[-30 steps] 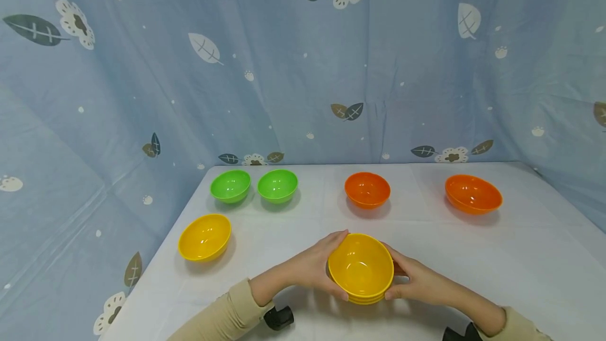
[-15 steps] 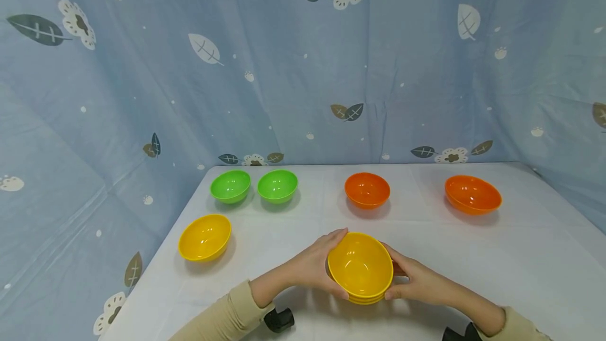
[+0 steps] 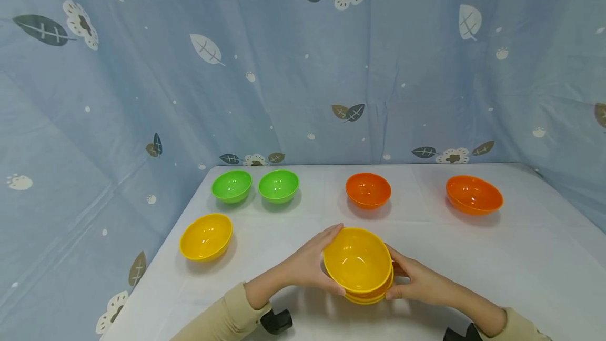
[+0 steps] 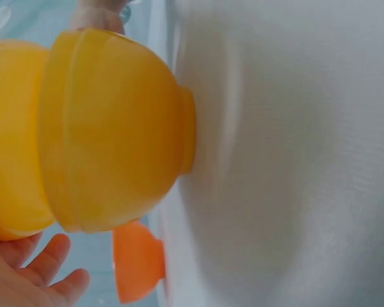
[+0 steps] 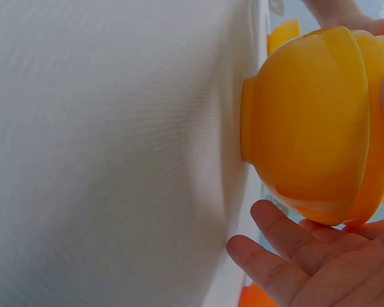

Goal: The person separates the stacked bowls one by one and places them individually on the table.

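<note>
My left hand point(image 3: 312, 263) grips the upper yellow bowl point(image 3: 357, 258) by its left side, thumb at the near rim. That bowl sits raised and shifted left over the lower yellow bowls point(image 3: 382, 291), which are nested together. Around the right side of these lower bowls, my right hand point(image 3: 416, 279) keeps its hold with thumb and fingers. A gap between the upper bowl point(image 4: 13, 137) and the lower bowls point(image 4: 115, 134) shows in the left wrist view. In the right wrist view, the lower bowls point(image 5: 307, 121) have their foot close to the white cloth; contact cannot be told.
Another yellow bowl point(image 3: 205, 237) stands at the left of the white table point(image 3: 284, 225). Behind it are two green bowls point(image 3: 231, 187), point(image 3: 278, 186). Two orange bowls point(image 3: 367, 191), point(image 3: 474, 195) stand at the back middle and right. A blue patterned curtain point(image 3: 265, 67) hangs behind.
My left hand has raised the upper yellow bowl slightly and moved it left, so the lower bowls show more at the right. My right hand has stayed nearly still.
</note>
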Available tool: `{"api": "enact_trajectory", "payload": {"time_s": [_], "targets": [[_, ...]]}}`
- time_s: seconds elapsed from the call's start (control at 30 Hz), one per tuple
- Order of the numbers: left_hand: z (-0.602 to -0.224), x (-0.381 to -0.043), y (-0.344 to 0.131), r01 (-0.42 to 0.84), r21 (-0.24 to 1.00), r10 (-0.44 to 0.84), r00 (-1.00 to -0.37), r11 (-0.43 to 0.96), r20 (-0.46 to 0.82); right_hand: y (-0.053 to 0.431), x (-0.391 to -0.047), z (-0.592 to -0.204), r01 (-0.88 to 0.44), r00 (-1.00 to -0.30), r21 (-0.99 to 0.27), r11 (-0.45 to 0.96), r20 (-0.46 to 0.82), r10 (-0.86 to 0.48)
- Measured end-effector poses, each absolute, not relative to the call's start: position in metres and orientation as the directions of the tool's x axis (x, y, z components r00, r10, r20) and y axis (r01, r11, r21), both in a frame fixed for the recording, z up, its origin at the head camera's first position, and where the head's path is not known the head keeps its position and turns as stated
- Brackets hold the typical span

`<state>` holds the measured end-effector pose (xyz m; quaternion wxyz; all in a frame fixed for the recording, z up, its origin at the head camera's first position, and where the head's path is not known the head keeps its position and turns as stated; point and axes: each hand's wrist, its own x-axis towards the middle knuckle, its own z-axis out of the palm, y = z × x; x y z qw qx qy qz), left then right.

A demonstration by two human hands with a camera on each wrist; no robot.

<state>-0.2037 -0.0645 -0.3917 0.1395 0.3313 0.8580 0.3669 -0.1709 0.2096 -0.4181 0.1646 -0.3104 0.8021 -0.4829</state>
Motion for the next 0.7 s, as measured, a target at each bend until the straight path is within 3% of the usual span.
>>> {"api": "enact_trajectory", "payload": {"time_s": [0.7], "targets": [[-0.375, -0.205, -0.103, 0.436, 0.779, 0.552, -0.822, 0.451, 0.140, 0.209, -0.171, -0.415, -0.321, -0.767, -0.860, 0.396, -0.010, -0.642]]}}
